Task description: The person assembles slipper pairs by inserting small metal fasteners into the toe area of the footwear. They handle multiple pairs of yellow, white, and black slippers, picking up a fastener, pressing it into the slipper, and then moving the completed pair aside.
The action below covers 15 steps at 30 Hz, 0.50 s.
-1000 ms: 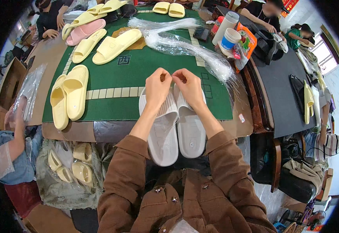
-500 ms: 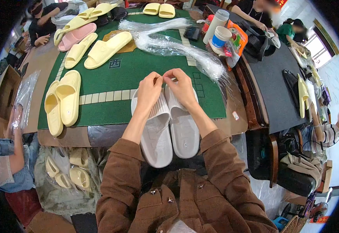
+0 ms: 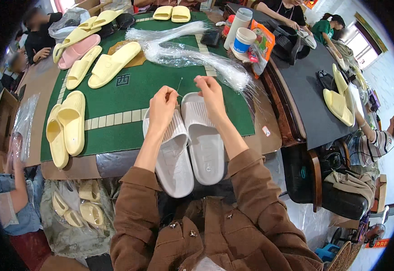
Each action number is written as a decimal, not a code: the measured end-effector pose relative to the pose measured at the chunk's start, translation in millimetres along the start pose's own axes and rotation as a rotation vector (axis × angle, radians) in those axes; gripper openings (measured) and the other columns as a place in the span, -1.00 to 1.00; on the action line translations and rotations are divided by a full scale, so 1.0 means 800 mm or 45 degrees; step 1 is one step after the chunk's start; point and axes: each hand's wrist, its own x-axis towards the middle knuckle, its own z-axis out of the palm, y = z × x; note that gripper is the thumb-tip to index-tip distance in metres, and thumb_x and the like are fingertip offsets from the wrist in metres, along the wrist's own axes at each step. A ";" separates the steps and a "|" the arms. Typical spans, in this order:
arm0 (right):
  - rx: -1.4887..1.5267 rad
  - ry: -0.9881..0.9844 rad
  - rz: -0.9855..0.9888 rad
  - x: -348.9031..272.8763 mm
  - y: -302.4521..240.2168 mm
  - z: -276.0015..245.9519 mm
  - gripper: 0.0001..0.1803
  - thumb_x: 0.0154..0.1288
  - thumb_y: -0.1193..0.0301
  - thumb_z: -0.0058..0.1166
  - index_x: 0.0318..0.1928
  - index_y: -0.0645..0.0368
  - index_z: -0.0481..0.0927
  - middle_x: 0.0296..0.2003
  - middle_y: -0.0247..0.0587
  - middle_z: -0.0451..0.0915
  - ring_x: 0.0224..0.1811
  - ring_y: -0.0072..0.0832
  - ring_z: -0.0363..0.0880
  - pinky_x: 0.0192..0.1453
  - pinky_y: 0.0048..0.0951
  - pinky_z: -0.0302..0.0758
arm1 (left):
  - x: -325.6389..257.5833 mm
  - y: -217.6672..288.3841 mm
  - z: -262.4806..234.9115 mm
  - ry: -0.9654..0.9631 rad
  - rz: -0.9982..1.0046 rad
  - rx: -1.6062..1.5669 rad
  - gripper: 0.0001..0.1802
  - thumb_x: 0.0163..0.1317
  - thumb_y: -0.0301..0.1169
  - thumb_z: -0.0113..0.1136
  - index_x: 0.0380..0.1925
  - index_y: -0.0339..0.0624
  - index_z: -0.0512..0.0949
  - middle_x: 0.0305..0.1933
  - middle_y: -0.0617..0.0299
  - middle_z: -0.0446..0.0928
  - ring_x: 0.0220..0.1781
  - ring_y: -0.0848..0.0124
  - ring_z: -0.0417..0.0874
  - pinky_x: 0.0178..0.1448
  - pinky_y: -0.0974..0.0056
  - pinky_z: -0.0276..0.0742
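Note:
A pair of pale grey slide slippers stands at the table's front edge, toes away from me, a left slipper (image 3: pixel 175 167) and a right slipper (image 3: pixel 206 151). Above the left slipper's toe, my left hand (image 3: pixel 162 107) is closed in a pinch on a thin clear plastic strand (image 3: pixel 180 86), whose free end sticks up between my hands. My right hand (image 3: pixel 211 97) hovers over the right slipper's strap, thumb and forefinger apart, with nothing visible in them. A bundle of similar clear strands (image 3: pixel 233 74) lies beyond in crumpled plastic.
Yellow slippers (image 3: pixel 75 124) stand at left on the green mat (image 3: pixel 129 99), with more yellow ones and a pink slipper (image 3: pixel 79 51) behind. A white tub (image 3: pixel 243 41) and a grey bottle (image 3: pixel 239 25) stand at back right. Other people work around the tables.
My hands have parted: the right has drawn away from the left, and the strand's upright end now shows between them. The view has shifted slightly. The grey slippers stay at the table edge.

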 end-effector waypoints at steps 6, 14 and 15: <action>-0.277 -0.226 -0.179 0.004 0.013 0.006 -0.76 0.26 0.33 0.18 -0.19 0.25 0.68 -0.29 -0.33 0.65 -0.21 -0.64 0.51 -0.10 -0.57 0.42 | 0.001 0.001 0.006 -0.082 0.039 0.022 -0.85 0.28 -0.43 0.08 -0.38 -0.32 0.53 -0.55 0.20 0.53 -0.51 0.52 0.52 -0.37 0.36 0.44; 0.285 -0.057 0.060 -0.001 -0.010 -0.001 -0.86 0.35 0.39 0.01 -0.25 0.20 0.54 -0.26 -0.28 0.62 -0.18 -0.55 0.63 -0.28 -0.52 0.56 | -0.003 0.000 0.012 -0.053 0.428 0.350 -0.83 0.24 -0.56 0.08 -0.17 -0.34 0.53 -0.21 0.04 0.61 -0.19 0.31 0.64 -0.06 0.27 0.53; 0.387 -0.068 0.069 0.003 -0.009 -0.004 -0.86 0.37 0.39 -0.01 -0.23 0.20 0.50 -0.23 -0.24 0.61 -0.14 -0.48 0.66 -0.27 -0.48 0.59 | -0.002 0.001 0.012 -0.099 0.444 0.361 -0.82 0.24 -0.57 0.07 -0.16 -0.35 0.53 -0.20 0.03 0.61 -0.21 0.30 0.64 -0.06 0.26 0.54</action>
